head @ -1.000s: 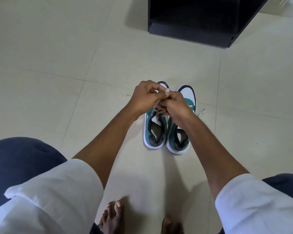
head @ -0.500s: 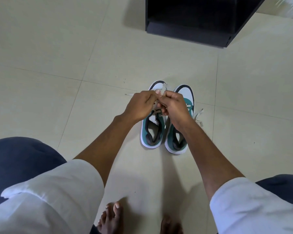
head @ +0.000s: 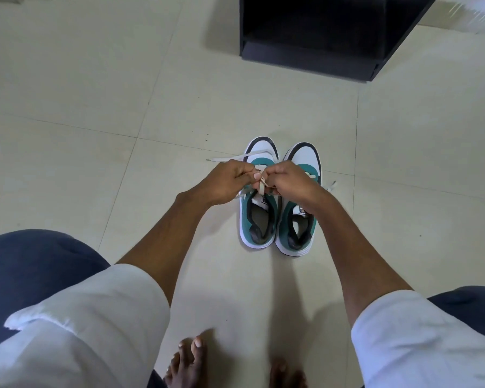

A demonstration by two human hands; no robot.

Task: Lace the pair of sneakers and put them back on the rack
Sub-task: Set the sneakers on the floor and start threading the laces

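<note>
Two teal, white and black sneakers stand side by side on the tiled floor, toes pointing away from me: the left sneaker (head: pixel 256 219) and the right sneaker (head: pixel 298 228). My left hand (head: pixel 230 179) and my right hand (head: pixel 289 179) meet above the left sneaker's tongue, each pinching the white lace (head: pixel 261 186). One lace end (head: pixel 227 159) trails out to the left past my left hand. A lace end of the right sneaker (head: pixel 330 186) lies on the floor at its right side.
The black shoe rack (head: pixel 314 54) stands on the floor beyond the sneakers, its dark open shelf facing me. My bare feet (head: pixel 188 362) are at the bottom edge, with my knees in white shorts at both lower corners.
Both hands have dropped lower over the left sneaker and come a little toward me, uncovering the toe caps. The lace end now stretches out to the left.
</note>
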